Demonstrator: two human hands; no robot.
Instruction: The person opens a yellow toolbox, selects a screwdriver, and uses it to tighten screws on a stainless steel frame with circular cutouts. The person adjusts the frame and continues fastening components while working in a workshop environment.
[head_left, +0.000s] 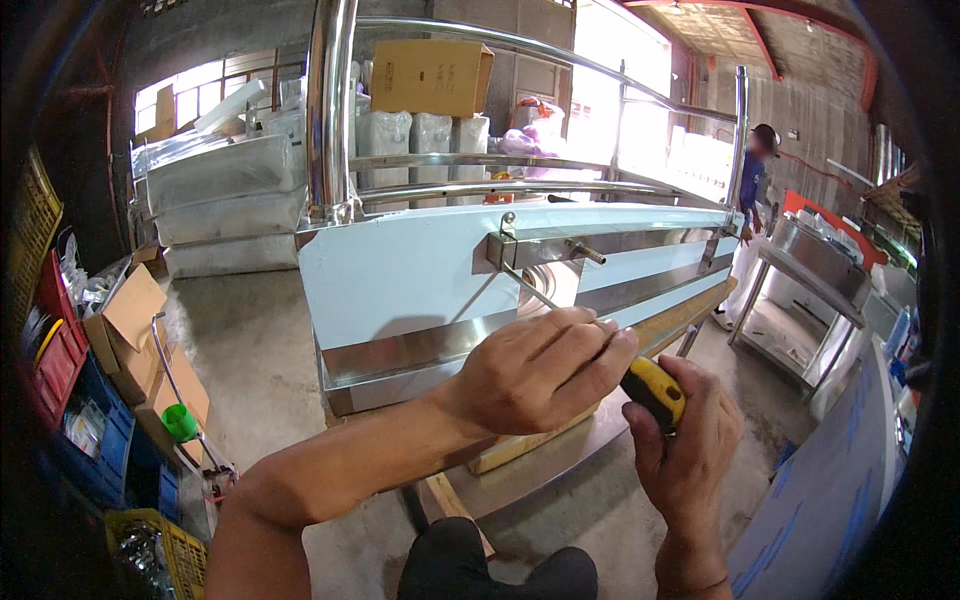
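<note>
A screwdriver with a yellow and black handle [655, 394] points up and left, its long metal shaft [532, 286] reaching a small bracket [497, 252] on a steel unit. My right hand [690, 440] is closed round the handle's end. Fingers of my left hand [550, 370] are curled round the shaft just ahead of the handle. Above the bracket a bolt head [508, 219] shows. From the steel channel [560, 243] beside it sticks a short metal pipe fitting [587, 253]. The unit's panel [390, 270] wears pale blue film. Whether the tip sits in a screw is too small to tell.
Polished steel rails [450, 160] rise over the panel. Wooden beams [535, 445] lie under the unit. Cardboard boxes [130, 310] and blue crates [100, 430] stand at left. At right are a steel table [810, 255], a film-covered sheet [820, 490] and a person [755, 190].
</note>
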